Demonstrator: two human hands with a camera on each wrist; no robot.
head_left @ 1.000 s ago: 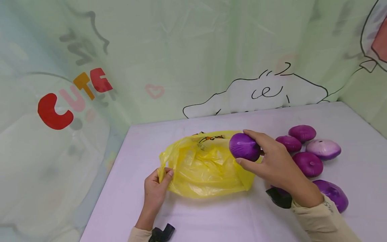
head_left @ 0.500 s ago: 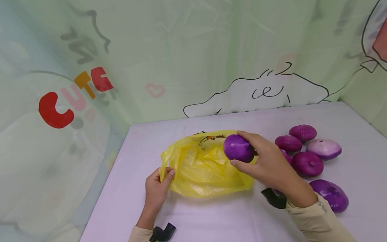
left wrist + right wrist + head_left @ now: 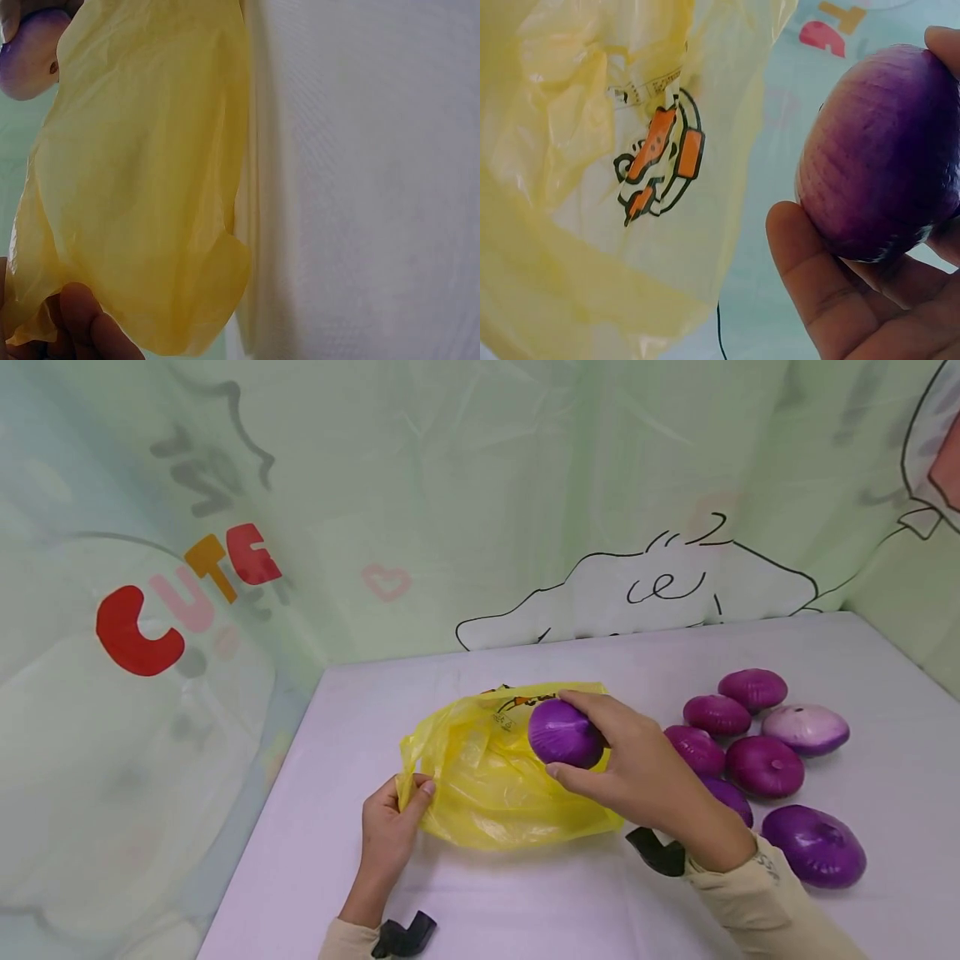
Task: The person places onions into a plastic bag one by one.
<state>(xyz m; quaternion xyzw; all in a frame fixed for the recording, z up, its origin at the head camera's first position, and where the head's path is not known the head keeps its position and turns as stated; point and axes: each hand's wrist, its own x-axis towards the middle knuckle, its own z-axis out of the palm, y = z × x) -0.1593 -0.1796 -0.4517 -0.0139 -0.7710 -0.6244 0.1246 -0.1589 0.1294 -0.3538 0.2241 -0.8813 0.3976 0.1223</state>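
My left hand (image 3: 393,827) pinches the left edge of a yellow plastic bag (image 3: 495,810), whose mouth gapes upward on the table. Held between the thumb and fingers of my right hand (image 3: 645,760) is a purple onion (image 3: 562,732), smooth and shiny like a model. It is in front of the bag's right part in the head view; whether it touches the bag I cannot tell. In the right wrist view the onion (image 3: 881,154) appears beside the bag's printed side (image 3: 660,157). The left wrist view has the bag (image 3: 150,165) filling its middle, the onion (image 3: 34,56) at top left.
Several more purple onions lie in a group on the right of the table, among them a pale-topped one (image 3: 805,729) and a large one (image 3: 813,846) nearest me. The white-covered table (image 3: 525,910) meets a printed curtain (image 3: 420,510) at the back.
My right hand has moved left with the onion, from the bag's right edge to over it, uncovering more of the onions behind the wrist. My left hand has hardly moved.
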